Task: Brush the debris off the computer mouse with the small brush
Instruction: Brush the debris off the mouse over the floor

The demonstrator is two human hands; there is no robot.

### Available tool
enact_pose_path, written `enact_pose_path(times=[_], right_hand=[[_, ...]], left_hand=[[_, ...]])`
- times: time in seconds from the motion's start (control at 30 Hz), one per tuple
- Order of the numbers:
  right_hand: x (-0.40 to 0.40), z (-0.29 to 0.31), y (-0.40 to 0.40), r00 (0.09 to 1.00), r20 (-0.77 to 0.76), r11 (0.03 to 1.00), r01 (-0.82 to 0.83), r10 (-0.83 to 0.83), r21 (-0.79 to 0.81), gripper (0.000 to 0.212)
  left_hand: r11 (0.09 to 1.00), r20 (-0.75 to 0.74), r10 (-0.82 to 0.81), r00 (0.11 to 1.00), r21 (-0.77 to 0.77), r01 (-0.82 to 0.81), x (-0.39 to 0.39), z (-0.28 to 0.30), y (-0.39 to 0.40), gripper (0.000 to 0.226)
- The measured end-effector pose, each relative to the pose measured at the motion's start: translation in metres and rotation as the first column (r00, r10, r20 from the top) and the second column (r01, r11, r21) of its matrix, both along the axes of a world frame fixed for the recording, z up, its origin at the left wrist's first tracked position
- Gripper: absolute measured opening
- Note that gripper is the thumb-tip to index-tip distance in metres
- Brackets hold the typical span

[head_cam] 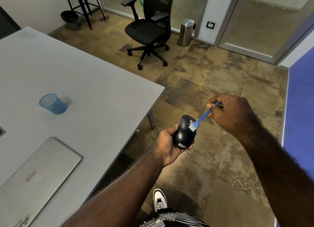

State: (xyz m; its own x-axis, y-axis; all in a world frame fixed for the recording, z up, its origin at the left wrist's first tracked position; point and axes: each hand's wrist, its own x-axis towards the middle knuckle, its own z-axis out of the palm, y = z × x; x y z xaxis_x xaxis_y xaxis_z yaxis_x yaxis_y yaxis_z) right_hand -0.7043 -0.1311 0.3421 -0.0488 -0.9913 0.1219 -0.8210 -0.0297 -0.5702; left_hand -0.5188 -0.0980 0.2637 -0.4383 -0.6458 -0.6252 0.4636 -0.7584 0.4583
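Note:
My left hand (167, 142) grips a black computer mouse (183, 133) from below and the left, held in the air over the floor, right of the table corner. A white label sits at the mouse's near end. My right hand (232, 114) pinches the handle of a small blue brush (200, 119). The brush's white bristles rest on the mouse's upper right side. A pale smear of debris shows on the mouse beside the bristles.
A grey table (88, 84) fills the left, bearing a blue mesh cup (52, 103) and a closed silver laptop (39, 175). A black office chair (149, 28) and a steel pedal bin (186, 32) stand on the carpet beyond. A blue wall (300, 125) rises at the right.

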Motion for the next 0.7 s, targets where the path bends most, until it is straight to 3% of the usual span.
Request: enact_pose_path(times=[0.17, 0.3, 0.47, 0.7], right_hand=[[-0.0021, 0.0018, -0.002, 0.999, 0.011, 0.996, 0.048, -0.048, -0.069, 0.012], [0.0003, 0.0009, -0.0012, 0.999, 0.027, 1.0, -0.031, 0.031, -0.005, 0.01], [-0.0038, -0.0017, -0.0034, 0.998, -0.018, 0.993, 0.061, -0.063, -0.104, 0.012], [0.0016, -0.0046, 0.0039, 0.992, 0.071, 0.99, -0.1, 0.107, -0.103, 0.01]], left_hand=[[1.0, -0.015, -0.004, 1.0, 0.001, 0.004, -0.0005, -0.0001, -0.0003, 0.047], [1.0, -0.019, -0.003, 1.0, 0.007, 0.003, -0.0015, -0.0009, -0.001, 0.048], [1.0, -0.038, 0.0, 0.999, 0.009, 0.0, -0.0001, -0.0003, -0.0016, 0.047], [1.0, -0.037, -0.009, 0.999, 0.01, 0.009, 0.0008, -0.0019, -0.0022, 0.048]])
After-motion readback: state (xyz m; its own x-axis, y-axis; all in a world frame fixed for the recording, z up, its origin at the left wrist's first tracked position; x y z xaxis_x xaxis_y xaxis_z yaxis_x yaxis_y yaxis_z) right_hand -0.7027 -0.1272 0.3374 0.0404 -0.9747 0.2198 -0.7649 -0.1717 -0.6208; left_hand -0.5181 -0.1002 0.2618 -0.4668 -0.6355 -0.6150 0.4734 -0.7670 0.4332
